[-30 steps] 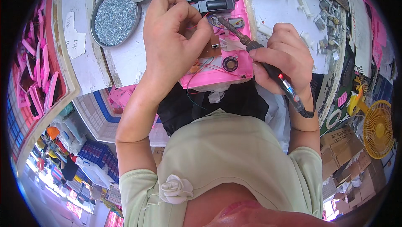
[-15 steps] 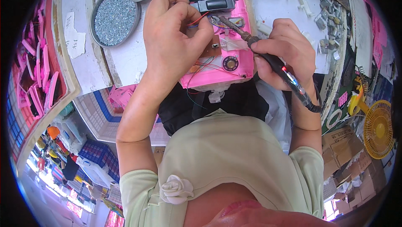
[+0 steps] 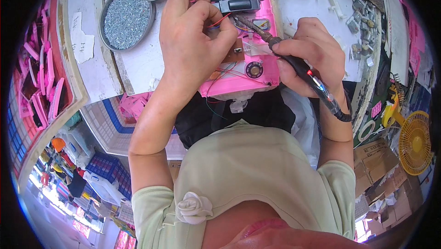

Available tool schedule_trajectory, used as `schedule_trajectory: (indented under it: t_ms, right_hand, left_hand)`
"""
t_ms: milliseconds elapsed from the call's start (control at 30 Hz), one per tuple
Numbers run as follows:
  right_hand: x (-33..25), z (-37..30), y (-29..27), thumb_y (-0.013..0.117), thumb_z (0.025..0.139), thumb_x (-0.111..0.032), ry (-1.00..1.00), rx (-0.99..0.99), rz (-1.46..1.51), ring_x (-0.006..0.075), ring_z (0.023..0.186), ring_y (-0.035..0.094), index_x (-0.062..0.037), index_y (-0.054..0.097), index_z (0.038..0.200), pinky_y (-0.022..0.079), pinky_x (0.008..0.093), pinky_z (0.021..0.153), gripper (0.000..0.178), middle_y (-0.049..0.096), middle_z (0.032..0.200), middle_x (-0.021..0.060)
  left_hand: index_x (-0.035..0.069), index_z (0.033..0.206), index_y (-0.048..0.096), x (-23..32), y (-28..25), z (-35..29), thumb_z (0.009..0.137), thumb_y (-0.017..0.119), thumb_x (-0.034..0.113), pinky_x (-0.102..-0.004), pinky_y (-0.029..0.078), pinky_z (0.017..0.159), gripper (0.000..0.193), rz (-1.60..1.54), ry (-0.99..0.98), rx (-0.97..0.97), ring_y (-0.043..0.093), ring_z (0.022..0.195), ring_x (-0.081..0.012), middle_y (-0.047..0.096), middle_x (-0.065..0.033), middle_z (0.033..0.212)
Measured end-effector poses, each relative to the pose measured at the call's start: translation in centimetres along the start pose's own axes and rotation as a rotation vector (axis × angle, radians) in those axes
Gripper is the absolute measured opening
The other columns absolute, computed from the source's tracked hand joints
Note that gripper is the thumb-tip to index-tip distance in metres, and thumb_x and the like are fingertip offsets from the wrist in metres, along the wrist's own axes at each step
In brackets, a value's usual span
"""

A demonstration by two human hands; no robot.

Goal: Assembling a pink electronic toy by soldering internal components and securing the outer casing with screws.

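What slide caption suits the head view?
Right hand angles a soldering iron over a pink casing while the left hand holds a red wire.

"How is the left arm (image 3: 154, 115) held?"
"Bent at the elbow and angled inward, with the back of the left hand (image 3: 190, 42) showing. Its thumb (image 3: 222, 41) and index finger (image 3: 204, 13) curve toward each other in a pinch."
"And the right arm (image 3: 334, 134)?"
"Also bent. The right hand (image 3: 316, 58) has a pen-like grip, its other fingers (image 3: 312, 27) curled."
"Do the hands touch?"
"No, they're apart, the left slightly farther forward."
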State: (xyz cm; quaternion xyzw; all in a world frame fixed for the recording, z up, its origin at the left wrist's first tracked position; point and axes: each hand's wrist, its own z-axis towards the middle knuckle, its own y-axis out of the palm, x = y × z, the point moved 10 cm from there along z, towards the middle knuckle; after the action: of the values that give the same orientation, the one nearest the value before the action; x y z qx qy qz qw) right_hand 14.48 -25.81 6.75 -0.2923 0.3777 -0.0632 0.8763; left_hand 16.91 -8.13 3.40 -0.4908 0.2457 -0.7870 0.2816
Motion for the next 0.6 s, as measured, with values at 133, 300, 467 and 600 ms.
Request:
schedule_trajectory:
  t_ms: [133,300,467,600]
  right_hand:
    - [-0.1,0.1,0.0,0.079,0.06,0.0,-0.021,0.009,-0.005,0.0264,0.059,0.053,-0.0078,0.074,0.091,0.049,0.0351,0.065,0.033,0.055,0.066,0.0049]
    - [-0.2,-0.2,-0.1,0.079,0.06,0.001,-0.047,0.026,0.037,0.0248,0.058,0.052,-0.0064,0.073,0.093,0.048,0.0351,0.065,0.034,0.056,0.066,0.0042]
    - [-0.4,-0.5,-0.9,0.078,0.06,0.002,-0.056,0.046,0.052,0.0249,0.057,0.051,-0.0047,0.073,0.094,0.047,0.0354,0.064,0.035,0.056,0.066,0.0048]
    - [-0.5,-0.8,-1.6,0.078,0.059,0.002,-0.057,0.068,0.057,0.0249,0.056,0.05,-0.0035,0.072,0.093,0.046,0.0354,0.062,0.035,0.054,0.065,0.0054]
  left_hand:
    - [0.004,0.072,0.063,0.0,0.0,0.0,0.066,0.077,0.006,-0.0392,0.049,0.076,0.015,0.008,0.002,0.002,0.06,0.087,-0.0287,0.059,-0.0095,0.096]
    - [0.004,0.072,0.063,0.0,0.1,0.0,0.066,0.077,0.005,-0.0389,0.05,0.075,0.015,0.017,0.002,0.005,0.06,0.086,-0.0286,0.059,-0.0097,0.096]
    - [0.004,0.071,0.063,0.0,0.1,0.0,0.066,0.077,0.005,-0.0392,0.05,0.074,0.015,0.01,0.003,0.003,0.06,0.085,-0.0286,0.059,-0.0098,0.095]
    - [0.003,0.071,0.064,0.0,0.1,0.0,0.067,0.077,0.005,-0.0392,0.05,0.074,0.014,0.014,-0.01,0.001,0.06,0.085,-0.029,0.059,-0.0101,0.096]
